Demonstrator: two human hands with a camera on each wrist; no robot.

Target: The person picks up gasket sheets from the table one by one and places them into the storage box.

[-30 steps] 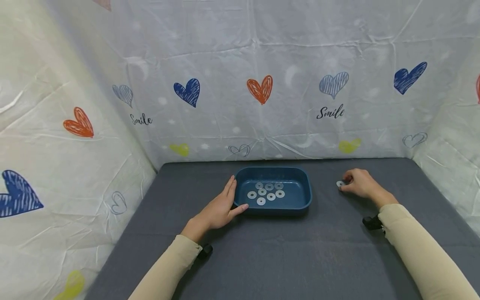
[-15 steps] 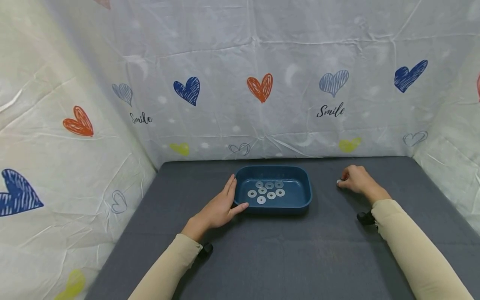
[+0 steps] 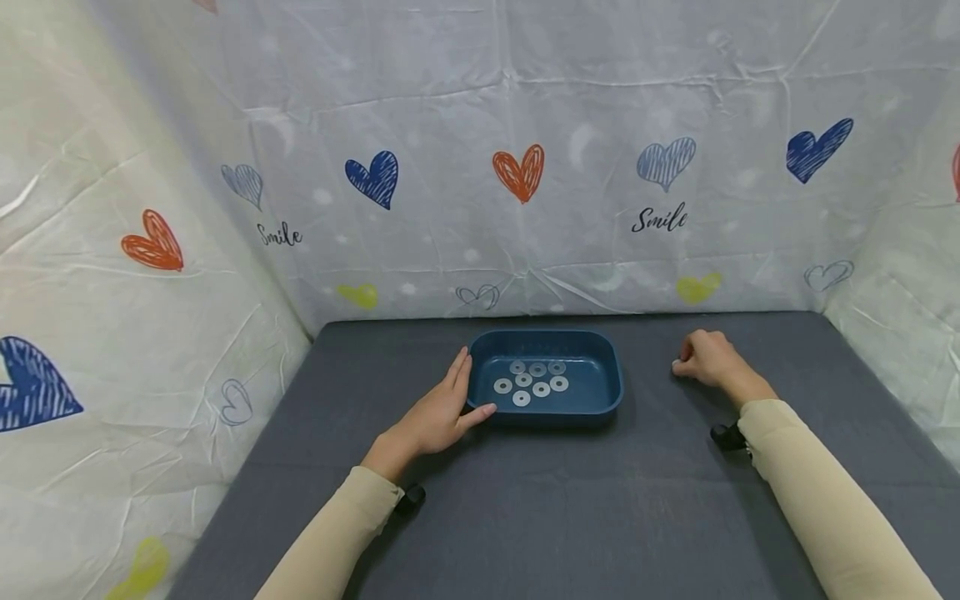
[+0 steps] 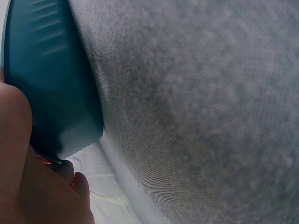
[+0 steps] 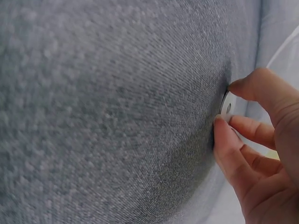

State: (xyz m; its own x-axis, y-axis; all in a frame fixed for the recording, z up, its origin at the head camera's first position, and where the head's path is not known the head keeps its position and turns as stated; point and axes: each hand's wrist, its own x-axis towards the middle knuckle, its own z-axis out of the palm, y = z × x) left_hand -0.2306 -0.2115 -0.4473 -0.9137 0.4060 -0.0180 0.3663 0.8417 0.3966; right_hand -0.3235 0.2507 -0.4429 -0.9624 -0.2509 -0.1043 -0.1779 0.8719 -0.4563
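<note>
In the head view, a blue rectangular tray [image 3: 592,410] stands on the table with several flat metal washers [image 3: 541,389] lying on its floor. My left hand [image 3: 431,423] rests against its near-left corner, straight fingers along the left side and thumb along the front rim. To the right of the tray, my right hand [image 3: 714,363] is down at the cloth and pinches one more washer [image 5: 227,105]. The right wrist view shows thumb and fingertips at opposite edges of that washer, low by the cloth; whether it touches the cloth I cannot tell.
A dark grey cloth [image 3: 555,508] covers the table. Pale curtains [image 3: 442,100] printed with hearts hang behind it and at both sides. A gap of bare cloth separates the tray from my right hand.
My right hand has shifted slightly to the left, and its fingers now cover most of the washer that showed a second ago. My left hand and the tray stay in place.
</note>
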